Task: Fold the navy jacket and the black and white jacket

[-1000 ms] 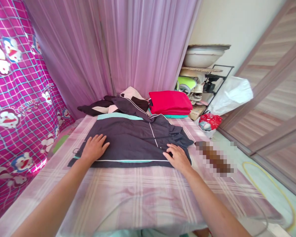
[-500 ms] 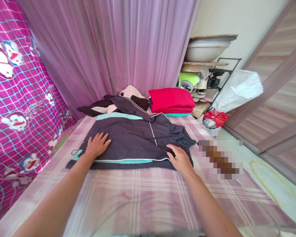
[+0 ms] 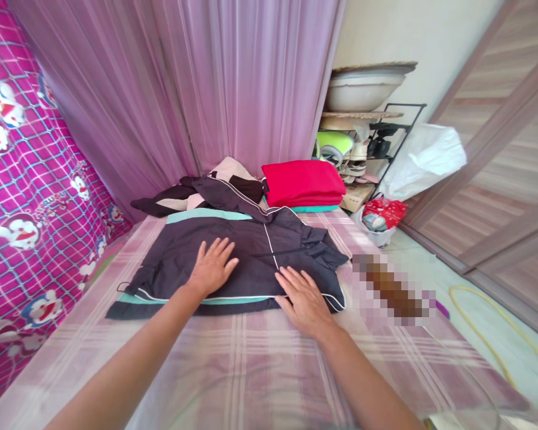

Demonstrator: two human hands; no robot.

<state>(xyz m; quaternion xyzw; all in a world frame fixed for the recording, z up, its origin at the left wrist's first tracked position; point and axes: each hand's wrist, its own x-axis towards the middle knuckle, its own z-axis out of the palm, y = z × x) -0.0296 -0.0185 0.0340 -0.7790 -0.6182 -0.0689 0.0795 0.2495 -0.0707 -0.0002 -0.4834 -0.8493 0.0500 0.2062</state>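
Dark track jacket (image 3: 255,275), white-piped: lay on plaid bedsheet (image 3: 251,364). Your left hand (image 3: 211,267), right hand (image 3: 305,301) rested flat on it, pinching nothing. Cloth probably was light, soft, slippery; near-edge corners offered holds.

Bare, smooth-contoured forearms (image 3: 150,340) taper gradually toward a bare left hand (image 3: 211,266) and an equally bare right hand (image 3: 303,300).

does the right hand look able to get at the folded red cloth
Probably yes, with a forward stretch: the right hand rests spread on the dark jacket, gripping nothing, and nothing tall seems to stand between it and the folded red cloth, whose top is uncovered.
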